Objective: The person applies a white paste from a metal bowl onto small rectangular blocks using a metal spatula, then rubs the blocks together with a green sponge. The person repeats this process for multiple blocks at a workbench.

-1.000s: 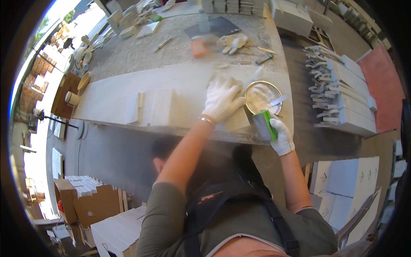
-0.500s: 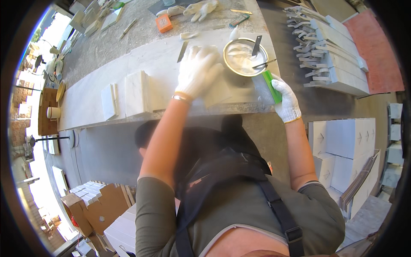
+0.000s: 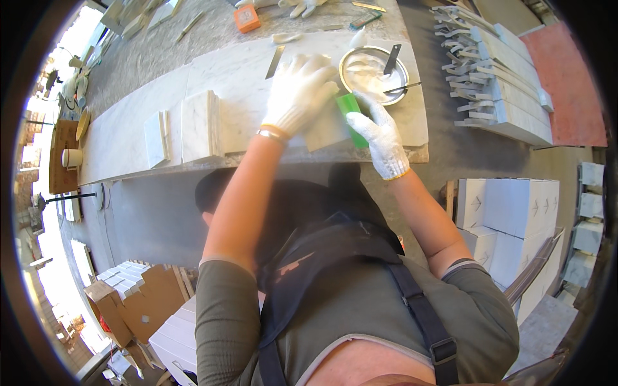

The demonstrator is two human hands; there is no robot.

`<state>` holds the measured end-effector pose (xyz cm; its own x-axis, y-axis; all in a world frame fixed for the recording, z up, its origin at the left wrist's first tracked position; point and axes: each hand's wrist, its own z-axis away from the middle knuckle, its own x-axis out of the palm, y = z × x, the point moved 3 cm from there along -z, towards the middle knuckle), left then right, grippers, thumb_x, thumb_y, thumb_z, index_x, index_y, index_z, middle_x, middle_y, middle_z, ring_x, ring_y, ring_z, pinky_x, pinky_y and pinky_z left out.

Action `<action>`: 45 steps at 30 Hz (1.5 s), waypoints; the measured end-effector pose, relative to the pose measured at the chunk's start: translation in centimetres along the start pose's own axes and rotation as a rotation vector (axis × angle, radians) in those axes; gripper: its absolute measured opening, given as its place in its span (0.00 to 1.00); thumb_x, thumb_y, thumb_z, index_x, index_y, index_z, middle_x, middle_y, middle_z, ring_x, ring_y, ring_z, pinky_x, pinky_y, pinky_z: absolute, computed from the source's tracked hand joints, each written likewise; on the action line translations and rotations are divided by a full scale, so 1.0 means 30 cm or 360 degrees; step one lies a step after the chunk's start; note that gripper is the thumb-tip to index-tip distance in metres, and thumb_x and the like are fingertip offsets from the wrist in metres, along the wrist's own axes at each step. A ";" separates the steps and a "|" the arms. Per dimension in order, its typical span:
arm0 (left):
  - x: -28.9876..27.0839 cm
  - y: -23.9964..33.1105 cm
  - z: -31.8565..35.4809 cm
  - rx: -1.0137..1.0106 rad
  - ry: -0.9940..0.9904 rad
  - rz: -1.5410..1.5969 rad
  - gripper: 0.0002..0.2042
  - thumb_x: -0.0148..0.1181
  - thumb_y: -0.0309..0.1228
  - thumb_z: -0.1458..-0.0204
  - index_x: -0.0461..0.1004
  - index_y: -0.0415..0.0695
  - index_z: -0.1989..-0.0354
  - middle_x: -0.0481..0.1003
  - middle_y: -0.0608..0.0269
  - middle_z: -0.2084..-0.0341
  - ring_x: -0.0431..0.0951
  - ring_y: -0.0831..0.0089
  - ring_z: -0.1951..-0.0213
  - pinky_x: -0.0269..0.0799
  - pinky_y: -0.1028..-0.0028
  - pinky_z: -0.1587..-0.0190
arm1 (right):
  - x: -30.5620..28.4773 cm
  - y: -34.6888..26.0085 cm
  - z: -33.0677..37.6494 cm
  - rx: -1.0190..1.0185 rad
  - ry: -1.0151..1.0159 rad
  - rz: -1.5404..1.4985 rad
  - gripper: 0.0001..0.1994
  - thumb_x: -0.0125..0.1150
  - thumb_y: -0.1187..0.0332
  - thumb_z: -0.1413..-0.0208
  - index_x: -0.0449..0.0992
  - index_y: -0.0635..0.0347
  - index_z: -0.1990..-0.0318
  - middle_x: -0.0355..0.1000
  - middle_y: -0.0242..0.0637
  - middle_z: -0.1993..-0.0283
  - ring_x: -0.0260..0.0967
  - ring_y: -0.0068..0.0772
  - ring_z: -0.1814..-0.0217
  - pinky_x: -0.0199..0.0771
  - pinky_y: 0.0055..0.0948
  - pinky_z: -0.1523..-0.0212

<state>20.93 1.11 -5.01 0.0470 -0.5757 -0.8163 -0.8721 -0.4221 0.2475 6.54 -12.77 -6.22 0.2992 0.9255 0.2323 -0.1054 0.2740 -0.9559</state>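
Note:
Both my hands wear white knit gloves. My left hand (image 3: pixel 297 92) lies flat, fingers together, on a pale marble tile (image 3: pixel 328 128) that rests on the long marble slab (image 3: pixel 238 77). My right hand (image 3: pixel 380 132) grips a green-handled tool (image 3: pixel 351 109), pressed against the tile's right side. Just beyond it stands a round metal bowl (image 3: pixel 373 69) of white paste with two blades sticking out.
Upright marble tiles (image 3: pixel 199 125) stand on the slab to the left. An orange block (image 3: pixel 247 17) and a spare glove (image 3: pixel 302 6) lie further back. Stacked stone strips (image 3: pixel 496 71) sit to the right, white boxes (image 3: pixel 515 206) lower right, cardboard boxes (image 3: pixel 135 302) lower left.
My right hand has come up from below the bench edge and brought the green tool onto the tile beside my left hand. The view has shifted, so the bench sits higher.

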 end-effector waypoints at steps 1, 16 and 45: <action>0.000 0.001 0.002 0.0018 0.0019 -0.0010 0.16 0.55 0.42 0.38 0.78 0.47 0.49 0.75 0.57 0.46 0.71 0.54 0.44 0.67 0.56 0.42 | -0.002 -0.006 0.021 -0.0056 -0.0062 -0.0033 0.32 0.66 0.68 0.39 0.66 0.67 0.28 0.68 0.41 0.31 0.65 0.30 0.30 0.65 0.31 0.31; -0.007 0.001 -0.004 -0.0026 -0.0054 0.0085 0.15 0.55 0.40 0.39 0.79 0.46 0.51 0.75 0.57 0.47 0.72 0.53 0.46 0.70 0.57 0.44 | -0.010 0.039 0.030 -0.0188 0.0000 0.0296 0.35 0.68 0.66 0.39 0.63 0.67 0.26 0.66 0.44 0.28 0.62 0.32 0.26 0.62 0.34 0.28; -0.012 0.002 -0.008 -0.0040 -0.0046 0.0085 0.15 0.55 0.41 0.39 0.80 0.46 0.51 0.76 0.57 0.48 0.72 0.54 0.45 0.69 0.57 0.42 | -0.011 0.044 0.023 -0.0240 0.0005 0.0471 0.33 0.68 0.65 0.38 0.65 0.67 0.28 0.68 0.44 0.30 0.65 0.32 0.28 0.64 0.33 0.30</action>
<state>20.98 1.14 -4.58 -0.0139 -0.5775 -0.8163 -0.8604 -0.4090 0.3040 5.64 -12.54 -7.44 0.2796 0.9582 -0.0600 -0.0470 -0.0488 -0.9977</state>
